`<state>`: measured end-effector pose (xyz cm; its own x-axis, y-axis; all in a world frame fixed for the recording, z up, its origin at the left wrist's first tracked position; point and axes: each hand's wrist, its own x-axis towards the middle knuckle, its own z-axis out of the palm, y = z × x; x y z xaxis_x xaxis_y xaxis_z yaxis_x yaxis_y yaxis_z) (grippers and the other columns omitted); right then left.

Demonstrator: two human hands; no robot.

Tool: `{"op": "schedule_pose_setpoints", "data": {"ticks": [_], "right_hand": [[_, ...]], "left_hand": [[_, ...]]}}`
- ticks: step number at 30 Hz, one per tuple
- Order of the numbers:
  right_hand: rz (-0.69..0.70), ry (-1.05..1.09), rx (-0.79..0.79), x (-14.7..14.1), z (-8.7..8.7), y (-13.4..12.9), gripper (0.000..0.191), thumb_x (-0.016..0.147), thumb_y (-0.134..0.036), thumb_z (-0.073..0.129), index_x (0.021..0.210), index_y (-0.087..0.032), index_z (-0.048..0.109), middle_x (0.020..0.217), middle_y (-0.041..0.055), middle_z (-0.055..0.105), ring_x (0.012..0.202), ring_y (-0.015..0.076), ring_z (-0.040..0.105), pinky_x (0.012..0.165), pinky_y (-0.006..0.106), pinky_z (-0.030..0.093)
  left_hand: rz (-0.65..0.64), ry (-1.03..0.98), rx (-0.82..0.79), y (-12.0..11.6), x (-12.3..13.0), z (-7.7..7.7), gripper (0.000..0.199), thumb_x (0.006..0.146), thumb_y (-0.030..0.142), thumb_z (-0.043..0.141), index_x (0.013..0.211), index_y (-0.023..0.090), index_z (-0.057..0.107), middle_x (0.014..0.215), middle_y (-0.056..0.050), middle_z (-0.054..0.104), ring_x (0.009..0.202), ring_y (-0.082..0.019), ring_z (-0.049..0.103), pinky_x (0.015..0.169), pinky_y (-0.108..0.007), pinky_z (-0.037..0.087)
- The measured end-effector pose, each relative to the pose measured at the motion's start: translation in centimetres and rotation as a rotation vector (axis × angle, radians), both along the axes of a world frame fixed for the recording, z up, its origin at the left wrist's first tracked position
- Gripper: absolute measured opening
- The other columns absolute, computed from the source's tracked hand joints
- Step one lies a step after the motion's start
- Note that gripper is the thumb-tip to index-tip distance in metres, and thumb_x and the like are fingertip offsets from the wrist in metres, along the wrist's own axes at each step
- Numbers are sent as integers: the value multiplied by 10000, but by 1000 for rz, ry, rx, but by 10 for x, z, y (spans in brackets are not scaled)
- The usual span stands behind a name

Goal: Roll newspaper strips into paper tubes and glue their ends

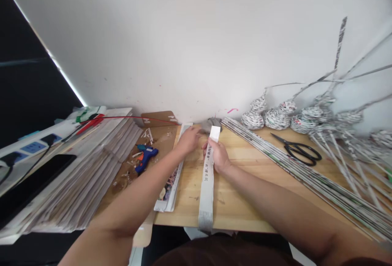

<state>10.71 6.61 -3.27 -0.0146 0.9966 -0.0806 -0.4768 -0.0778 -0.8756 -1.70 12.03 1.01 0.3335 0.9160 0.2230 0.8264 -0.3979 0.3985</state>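
A long folded strip of newspaper [208, 180] runs down the middle of the wooden table and hangs over its front edge. My right hand [219, 155] grips it near its far end, thumb on top and fingers underneath. To the left, my left hand [188, 139] is above the table close to a crumpled grey cloth [211, 124]; its fingers reach toward the cloth, slightly blurred, and I see nothing held in them. Whether they touch the cloth is unclear. Below my left hand lies a flat stack of newspaper strips [168, 190], partly hidden by the forearm.
Rolled paper sticks [294, 168] lie diagonally at right, beside black scissors [301, 151] and several woven paper gourds [277, 118]. At left are a blue glue gun [147, 157] on a brown board, a tall newspaper stack [82, 180], a power strip [33, 147] and a black phone [39, 184].
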Motion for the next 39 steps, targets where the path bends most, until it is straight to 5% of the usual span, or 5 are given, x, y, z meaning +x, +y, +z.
{"op": "schedule_pose_setpoints", "data": {"ticks": [3, 10, 26, 32, 39], "right_hand": [[4, -55, 20, 0, -3, 2, 387, 765, -516, 571, 607, -164, 598, 455, -6, 521, 410, 122, 464, 420, 249, 339], [11, -54, -7, -1, -5, 4, 386, 790, -520, 555, 630, -172, 605, 491, -2, 532, 434, 125, 471, 440, 254, 356], [46, -36, -18, -3, -8, 7, 422, 807, -545, 541, 629, -168, 608, 493, -2, 517, 412, 122, 475, 420, 262, 385], [51, -86, 7, -3, -13, 9, 435, 807, -554, 528, 613, -175, 615, 490, 3, 527, 421, 128, 482, 441, 268, 381], [88, -96, -5, -4, -11, 9, 462, 796, -592, 518, 634, -174, 627, 486, 5, 532, 417, 129, 481, 435, 264, 365]], "left_hand": [[-4, 54, 28, 34, 29, -9, 513, 823, 216, 549, 1328, 144, 495, 1325, -173, 515, 1233, -286, 458, 997, -373, 366], [5, 146, -35, 70, 52, -18, 211, 786, 170, 539, 873, 99, 718, 946, -195, 677, 939, -313, 634, 852, -397, 444], [-106, 85, -12, 60, 28, -17, 156, 788, 221, 516, 774, 168, 662, 920, -135, 649, 845, -259, 614, 790, -362, 446], [-129, -2, -66, 58, 24, -14, 304, 667, 252, 674, 965, 192, 665, 967, -116, 658, 859, -269, 612, 760, -356, 450], [-47, -130, -166, 74, 30, -12, 199, 746, 361, 606, 795, 176, 658, 706, -13, 659, 674, -183, 614, 621, -267, 446]]}}
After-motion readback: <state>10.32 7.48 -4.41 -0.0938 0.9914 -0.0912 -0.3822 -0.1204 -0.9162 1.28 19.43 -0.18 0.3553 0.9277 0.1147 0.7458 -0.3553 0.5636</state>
